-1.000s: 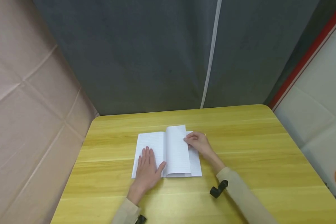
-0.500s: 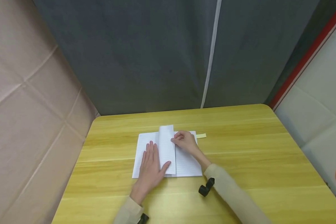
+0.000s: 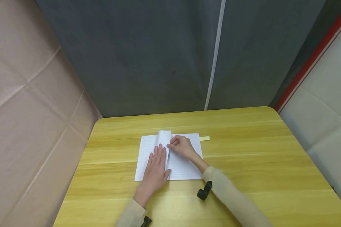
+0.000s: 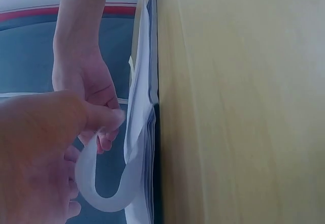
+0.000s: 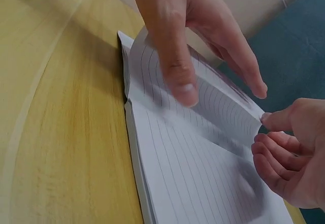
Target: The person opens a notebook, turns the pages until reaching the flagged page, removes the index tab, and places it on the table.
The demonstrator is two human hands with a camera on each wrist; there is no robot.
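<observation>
Yellow wood-grain table point(image 3: 244, 164), rounded corners, boxed in by dark grey curtain point(image 3: 159, 56) at back, beige panel point(image 3: 31, 110) on left, pale panel with red strip on right. Open lined notebook point(image 3: 187, 167) lying flat near table centre, long sides running away from the camera. Small yellow sticky tab point(image 3: 204, 138) on the table, just past the notebook's far right corner. Left hand point(image 3: 157, 168) flat on the left-hand pages, palm down, fingers straight and spread, thumb out along the gutter. Right hand point(image 3: 182, 147) over the upper middle of the notebook, thumb and fingertips pinching the free edge of one page point(image 3: 164, 138). Page lifted and bowed over toward the left side, standing up above the left hand's fingers. Right wrist view: same page point(image 5: 218, 107) arched between both hands, ruled lines visible, left thumb point(image 5: 175, 76) bearing on its lower part, right fingers point(image 5: 277, 153) curled at its edge. Left wrist view: page curled into a U-shaped loop point(image 4: 109, 193) beside the page stack, right hand point(image 4: 89, 87) behind it. Hands close together, nearly touching across the gutter; actual contact between them not resolvable. Black camera mounts at both wrists, beige sleeves point(image 3: 233, 201) on both forearms.
</observation>
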